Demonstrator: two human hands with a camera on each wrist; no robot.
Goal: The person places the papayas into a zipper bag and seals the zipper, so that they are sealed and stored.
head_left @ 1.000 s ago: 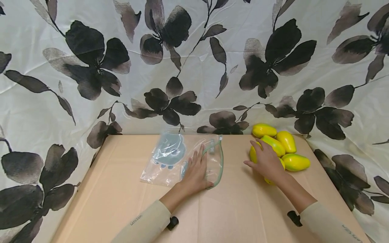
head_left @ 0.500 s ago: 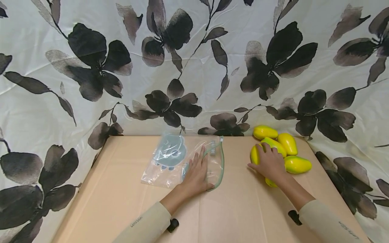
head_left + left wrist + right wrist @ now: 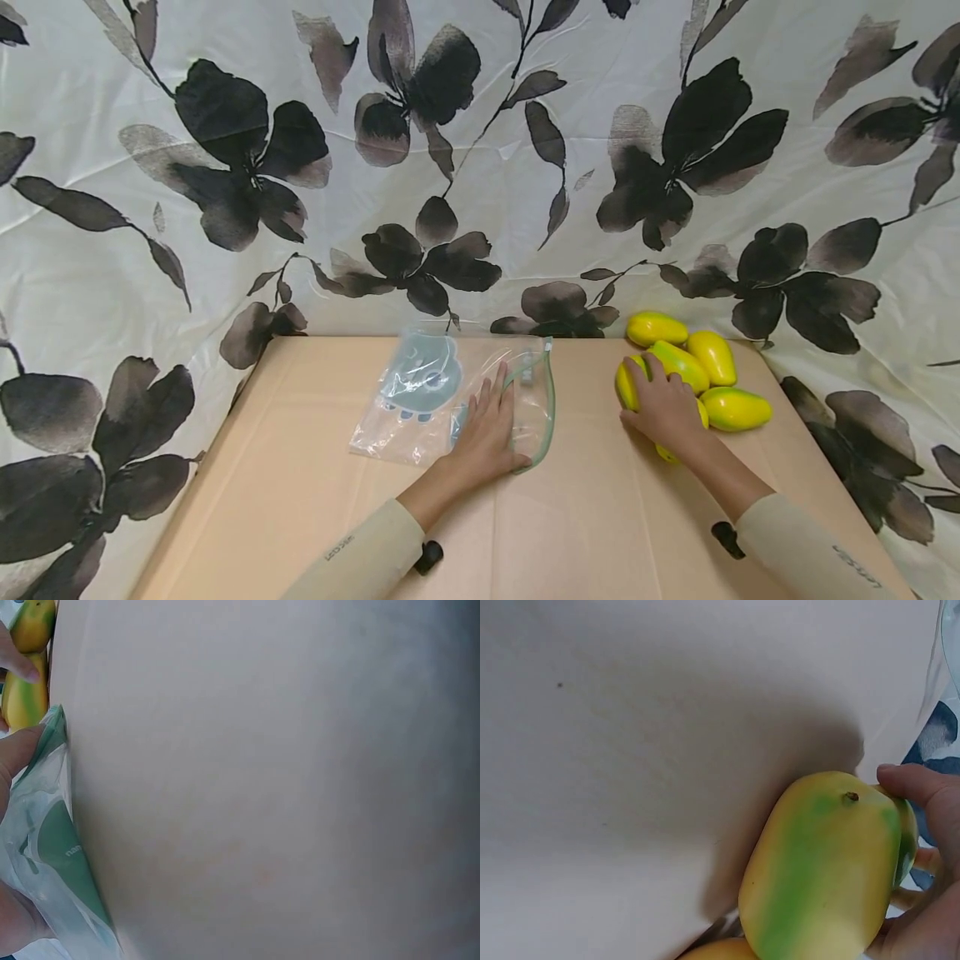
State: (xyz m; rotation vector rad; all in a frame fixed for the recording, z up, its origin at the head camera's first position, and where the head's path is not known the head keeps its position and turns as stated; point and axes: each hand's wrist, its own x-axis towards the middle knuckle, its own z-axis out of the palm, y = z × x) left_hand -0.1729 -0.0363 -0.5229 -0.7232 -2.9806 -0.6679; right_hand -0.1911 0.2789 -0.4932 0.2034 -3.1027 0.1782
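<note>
My left hand (image 3: 483,429) lies on a clear zip bag (image 3: 420,379) with a blue printed figure, fingers stretched out. The thumb rests by the bag's green zip edge, which faces right. To the right, my right hand (image 3: 667,407) reaches over a cluster of yellow-green mangoes and grips the leftmost mango (image 3: 627,387). In the right wrist view, thumb and fingers curl round that mango (image 3: 907,832), partly hidden behind a nearer mango (image 3: 817,870). Other mangoes, such as the one at the right (image 3: 738,408) and the one at the back (image 3: 656,328), lie close around the hand.
Both things lie on a peach-coloured tabletop (image 3: 300,517). A white cloth (image 3: 540,50) with dark flowers hangs behind it and shows along both sides. The bag's far edge is near the table's back edge. Dark wrist devices (image 3: 428,557) sit at the sleeves.
My right hand has lowered onto the leftmost mango, and its spread fingers have closed round it. The left hand stays on the bag. The head view has shifted slightly.
</note>
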